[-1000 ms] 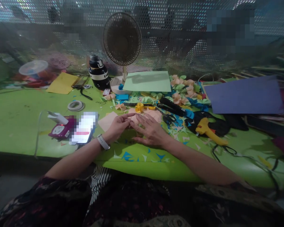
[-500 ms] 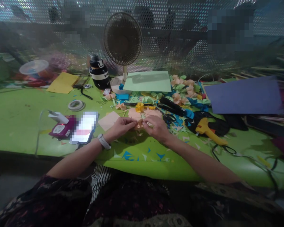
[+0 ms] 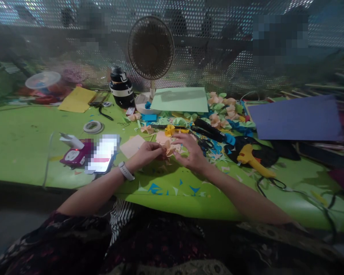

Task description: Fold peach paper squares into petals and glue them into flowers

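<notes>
Between my hands is a small peach paper flower [image 3: 169,148] with folded petals. My left hand [image 3: 149,153], with a white watch on the wrist, pinches its left side between thumb and fingertips. On the other side my right hand [image 3: 191,153] has its thumb and fingers spread apart around the flower; whether a fingertip touches it I cannot tell. Peach paper [image 3: 132,146] lies left of the hands, and more peach pieces are under and behind them. A yellow paper flower [image 3: 169,130] sits just beyond. Black scissors [image 3: 206,144] lie right of my right hand, partly covered.
A lit phone [image 3: 103,154], a purple power socket [image 3: 77,154] and a tape roll [image 3: 93,126] are on the left. Behind stand a bottle [image 3: 122,89] and a fan [image 3: 151,47]. At right lie a black stapler [image 3: 208,130], a yellow glue gun [image 3: 255,161] and purple paper [image 3: 296,118].
My right hand's fingers have opened from a pinch and spread away from the peach paper flower. The flower now shows more fully, still pinched by my left hand.
</notes>
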Motion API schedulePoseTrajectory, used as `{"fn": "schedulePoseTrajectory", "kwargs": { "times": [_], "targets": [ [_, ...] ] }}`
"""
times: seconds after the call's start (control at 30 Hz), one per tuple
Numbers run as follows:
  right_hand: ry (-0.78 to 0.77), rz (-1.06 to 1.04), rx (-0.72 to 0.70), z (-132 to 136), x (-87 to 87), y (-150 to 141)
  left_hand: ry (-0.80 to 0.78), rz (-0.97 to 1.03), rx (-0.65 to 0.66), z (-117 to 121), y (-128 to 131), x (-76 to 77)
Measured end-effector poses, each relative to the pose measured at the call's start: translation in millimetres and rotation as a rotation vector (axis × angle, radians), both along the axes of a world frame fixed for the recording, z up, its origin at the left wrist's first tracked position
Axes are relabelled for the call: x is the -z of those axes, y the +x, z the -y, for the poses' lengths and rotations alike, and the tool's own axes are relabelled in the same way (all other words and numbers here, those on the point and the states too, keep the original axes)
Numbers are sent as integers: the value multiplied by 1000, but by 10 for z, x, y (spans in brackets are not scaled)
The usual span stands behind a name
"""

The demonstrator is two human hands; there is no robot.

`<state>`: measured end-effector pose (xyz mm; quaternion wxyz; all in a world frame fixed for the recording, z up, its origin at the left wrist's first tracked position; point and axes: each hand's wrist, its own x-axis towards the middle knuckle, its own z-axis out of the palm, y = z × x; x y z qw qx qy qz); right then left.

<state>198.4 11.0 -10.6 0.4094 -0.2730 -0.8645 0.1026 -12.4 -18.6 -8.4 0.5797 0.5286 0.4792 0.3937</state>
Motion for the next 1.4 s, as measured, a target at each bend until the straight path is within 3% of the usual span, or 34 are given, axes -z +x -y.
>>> {"fn": "schedulePoseTrajectory", "kwargs": {
  "times": [0.33,0.47,0.57,0.7,0.83,1.17,1.4],
  "targets": [
    [-124,-80,14,-16,15,-32,50,-6,59,13,8,-24],
    [-282,-139,69,22,-8,-54,37,6,68,12,12,-11],
    [-393,-116,23,35,-22,-51,97,-31,27,12,6,6],
    [-351,-18,6,6,-43,-16,216,-8,-5,26,-15,-42],
    [-325,104,-41,-25,-55,14,132,19,48,35,-22,-93],
    [-293,113,31,-7,-3,-15,117,-131,46,12,-2,97],
    [-354,142,76,36,-44,-33,191,-166,40,5,-16,115]
  ]
}}
